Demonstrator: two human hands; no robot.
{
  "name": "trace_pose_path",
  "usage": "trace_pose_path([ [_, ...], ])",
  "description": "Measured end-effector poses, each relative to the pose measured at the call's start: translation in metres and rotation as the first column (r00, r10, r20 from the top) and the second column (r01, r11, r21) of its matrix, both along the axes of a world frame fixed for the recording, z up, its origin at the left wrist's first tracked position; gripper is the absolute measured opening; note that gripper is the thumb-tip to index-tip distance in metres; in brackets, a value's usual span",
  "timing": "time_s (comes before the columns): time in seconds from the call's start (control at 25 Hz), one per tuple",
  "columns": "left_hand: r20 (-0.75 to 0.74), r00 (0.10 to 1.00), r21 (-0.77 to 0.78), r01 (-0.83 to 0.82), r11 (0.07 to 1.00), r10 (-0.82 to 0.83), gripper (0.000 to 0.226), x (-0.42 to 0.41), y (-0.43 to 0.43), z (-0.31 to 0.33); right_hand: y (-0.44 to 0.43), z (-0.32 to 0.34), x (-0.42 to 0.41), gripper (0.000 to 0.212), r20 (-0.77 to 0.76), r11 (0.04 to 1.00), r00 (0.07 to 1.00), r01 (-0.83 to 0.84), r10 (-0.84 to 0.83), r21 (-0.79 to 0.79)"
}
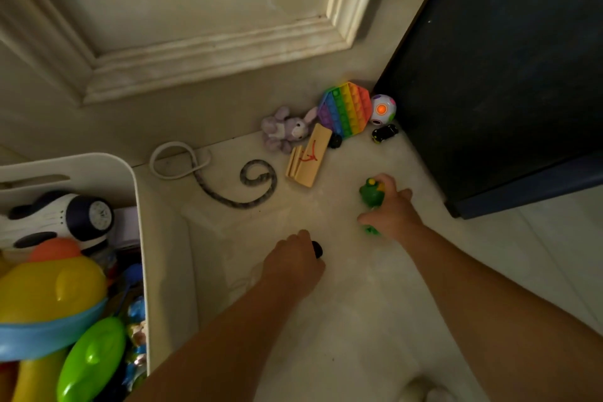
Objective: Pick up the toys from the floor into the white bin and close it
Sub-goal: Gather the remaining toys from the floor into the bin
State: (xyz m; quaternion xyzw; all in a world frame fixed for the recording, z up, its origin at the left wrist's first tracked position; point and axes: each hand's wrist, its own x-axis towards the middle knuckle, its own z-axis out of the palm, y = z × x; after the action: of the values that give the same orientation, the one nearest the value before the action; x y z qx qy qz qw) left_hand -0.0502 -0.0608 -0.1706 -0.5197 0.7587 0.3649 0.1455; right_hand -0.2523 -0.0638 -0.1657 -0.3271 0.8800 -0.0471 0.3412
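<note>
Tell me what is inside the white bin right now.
The white bin holds a black-and-white toy, a yellow toy above a blue curved piece, and a green oval toy. These cover whatever lies deeper; the bin's left part is out of frame.

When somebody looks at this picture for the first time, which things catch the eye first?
The rainbow-striped octagonal silicone pop toy leans against the wall in the far corner, beside a multicoloured ball. Nearer, the right hand grips a green plastic frog toy, and the left hand holds a small black object; the white plastic bin stands at the left.
</note>
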Motion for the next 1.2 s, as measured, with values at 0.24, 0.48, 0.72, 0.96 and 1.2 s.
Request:
trace_pose_path([
  [0.24, -0.050, 0.987, -0.040, -0.156, 0.987, 0.154, 0.034, 0.015, 0.009, 0.047, 0.041, -0.001, 0.069, 0.057, 0.008, 0.992, 0.992, -0.124, 0.123, 0.037],
  [0.48, -0.249, 0.936, -0.069, -0.272, 0.960, 0.248, 0.027, 0.065, 0.030, 0.125, 0.077, 0.030, 0.133, 0.044, 0.403, 0.982, 0.911, 0.149, -0.092, -0.113],
  [0.72, -0.571, 0.754, -0.387, -0.595, 0.704, 0.324, 0.036, 0.165, 0.045, 0.211, 0.048, 0.138, 0.211, 0.065, 0.597, 0.820, 0.800, 0.302, 0.060, -0.487],
  [0.96, -0.403, 0.656, -0.286, -0.753, 0.592, 0.639, 0.032, 0.304, 0.058, 0.198, 0.031, 0.192, 0.302, 0.057, 0.377, 0.741, 0.838, -0.047, 0.394, -0.670],
  [1.2, -0.290, 0.663, -0.264, -0.748, 0.609, 0.690, 0.035, 0.344, 0.082, 0.156, 0.014, 0.166, 0.337, 0.066, 0.085, 0.775, 0.862, -0.402, 0.500, -0.488],
])
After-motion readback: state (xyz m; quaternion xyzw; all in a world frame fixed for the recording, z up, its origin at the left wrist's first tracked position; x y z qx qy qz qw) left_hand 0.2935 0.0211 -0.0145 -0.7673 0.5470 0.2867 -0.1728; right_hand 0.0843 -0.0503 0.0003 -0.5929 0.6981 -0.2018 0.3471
